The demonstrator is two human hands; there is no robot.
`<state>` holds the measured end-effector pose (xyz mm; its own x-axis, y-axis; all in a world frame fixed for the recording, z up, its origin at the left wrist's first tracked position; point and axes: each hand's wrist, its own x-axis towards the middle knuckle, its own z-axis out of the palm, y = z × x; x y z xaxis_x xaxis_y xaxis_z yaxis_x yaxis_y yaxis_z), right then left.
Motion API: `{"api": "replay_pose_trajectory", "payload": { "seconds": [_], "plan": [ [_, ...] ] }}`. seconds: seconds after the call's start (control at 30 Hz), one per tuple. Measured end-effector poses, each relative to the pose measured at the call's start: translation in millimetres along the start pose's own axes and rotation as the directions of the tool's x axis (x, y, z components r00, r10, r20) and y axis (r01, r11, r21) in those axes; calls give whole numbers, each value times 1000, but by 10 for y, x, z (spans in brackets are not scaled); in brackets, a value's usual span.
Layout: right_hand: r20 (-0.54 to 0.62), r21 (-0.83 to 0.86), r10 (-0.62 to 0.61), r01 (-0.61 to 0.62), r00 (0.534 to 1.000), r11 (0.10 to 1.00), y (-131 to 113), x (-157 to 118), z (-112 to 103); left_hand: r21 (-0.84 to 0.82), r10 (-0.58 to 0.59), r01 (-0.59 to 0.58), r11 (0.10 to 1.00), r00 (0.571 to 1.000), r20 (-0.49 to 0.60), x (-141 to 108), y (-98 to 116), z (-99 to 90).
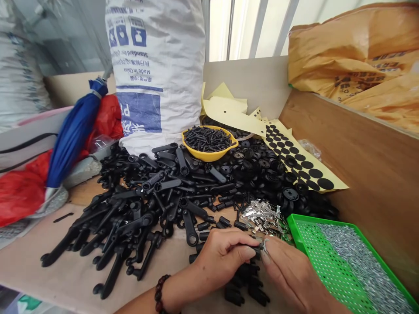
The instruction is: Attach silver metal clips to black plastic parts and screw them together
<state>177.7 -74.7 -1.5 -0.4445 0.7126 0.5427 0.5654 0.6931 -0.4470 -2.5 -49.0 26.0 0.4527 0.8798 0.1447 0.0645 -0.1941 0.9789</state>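
Observation:
My left hand, with a dark bead bracelet on the wrist, is shut on a small black plastic part. My right hand pinches a small silver metal clip against that part. Just below the hands lies a cluster of short black plastic pieces. A heap of silver metal clips sits just above them. A green perforated tray holding many silver bits lies right of my right hand. Further up spreads a large pile of black plastic levers.
Black round discs lie behind the clips, beside a yellow bowl of black screws and a sheet of black adhesive dots. A white woven sack, blue umbrella, red bag and wooden board surround the table.

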Motion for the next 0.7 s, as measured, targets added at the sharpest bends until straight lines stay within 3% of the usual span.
{"api": "replay_pose_trajectory", "payload": {
  "seconds": [0.17,0.3,0.5,0.7],
  "plan": [
    [10,168,125,-124,992,978,-94,-19,124,157,188,-179,971,982,-38,-22,56,42],
    [10,139,88,-88,996,986,-122,61,13,274,271,-284,919,959,86,14,158,-47],
    [0,78,39,-39,999,996,-71,103,-136,482,246,-340,808,937,250,68,247,-164],
    [91,279,217,-235,972,931,-139,87,-65,498,392,-446,743,894,216,5,68,-66]
  ]
}}
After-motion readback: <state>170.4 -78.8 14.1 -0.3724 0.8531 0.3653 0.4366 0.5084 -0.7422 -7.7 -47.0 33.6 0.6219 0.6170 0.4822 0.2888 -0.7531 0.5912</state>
